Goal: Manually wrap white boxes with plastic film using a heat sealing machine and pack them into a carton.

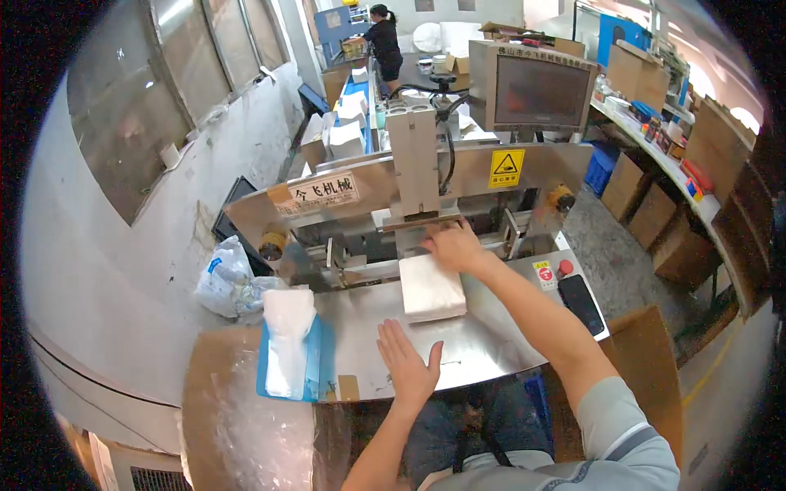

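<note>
A stack of folded white tissue-like sheets [432, 288] lies on the steel worktop [360, 315], its far end toward the machine's opening. My right hand [455, 245] reaches across the stack's far right corner, fingers apart, close under the machine's metal plate [419, 219]. Whether its fingertips touch the stack or the plate is hard to see. My left hand [408, 364] is open and holds nothing, fingers straight and thumb out, above the worktop's near edge. To its left, a blue open-topped box [313, 360] carries another pile of white sheets [286, 335].
A steel crossbar [377, 176] with an upright column [415, 159] spans the machine. A phone [580, 303] and red button [565, 268] are at the right. A plastic bag [225, 282] sits left, cardboard boxes flank me, and another person [382, 45] stands far back.
</note>
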Tool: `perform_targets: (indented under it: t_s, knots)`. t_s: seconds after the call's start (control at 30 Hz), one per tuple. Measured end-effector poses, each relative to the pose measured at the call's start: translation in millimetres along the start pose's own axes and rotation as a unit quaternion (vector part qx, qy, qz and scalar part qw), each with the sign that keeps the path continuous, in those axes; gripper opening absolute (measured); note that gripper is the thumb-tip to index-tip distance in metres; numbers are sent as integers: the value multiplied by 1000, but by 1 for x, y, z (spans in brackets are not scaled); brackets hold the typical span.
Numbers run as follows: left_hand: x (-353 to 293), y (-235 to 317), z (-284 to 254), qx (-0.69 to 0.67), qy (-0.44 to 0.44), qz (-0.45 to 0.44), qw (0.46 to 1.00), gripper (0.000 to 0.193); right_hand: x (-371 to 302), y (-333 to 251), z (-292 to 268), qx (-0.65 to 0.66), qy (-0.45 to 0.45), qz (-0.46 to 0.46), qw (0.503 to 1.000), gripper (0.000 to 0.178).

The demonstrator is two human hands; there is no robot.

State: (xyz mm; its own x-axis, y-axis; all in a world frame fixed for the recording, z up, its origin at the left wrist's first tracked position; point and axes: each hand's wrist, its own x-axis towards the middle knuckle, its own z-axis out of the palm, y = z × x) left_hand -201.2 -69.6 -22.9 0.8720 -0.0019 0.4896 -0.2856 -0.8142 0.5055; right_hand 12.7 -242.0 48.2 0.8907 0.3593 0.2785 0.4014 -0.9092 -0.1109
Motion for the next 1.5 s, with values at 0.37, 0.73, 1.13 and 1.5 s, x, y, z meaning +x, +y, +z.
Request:
perform_targets:
  t_s: [0.37, 0.73, 1.13, 1.5]
  knots:
    - [-2, -5, 1, 2, -19, -3, 1000, 89, -158, -1, -3, 376, 57, 138, 914, 51]
    - [17, -4, 3, -149, -56, -98, 982, 82, -191, -4, 2, 506, 14, 179, 843, 60]
    - [73, 12, -14, -459, -82, -306, 830, 52, -166, -44, -24, 696, 14, 188, 693, 61]
    - [0, 47, -78, -419, -223, -55, 879, 57, -246, -7, -99, 552, -162, 18, 818, 106]
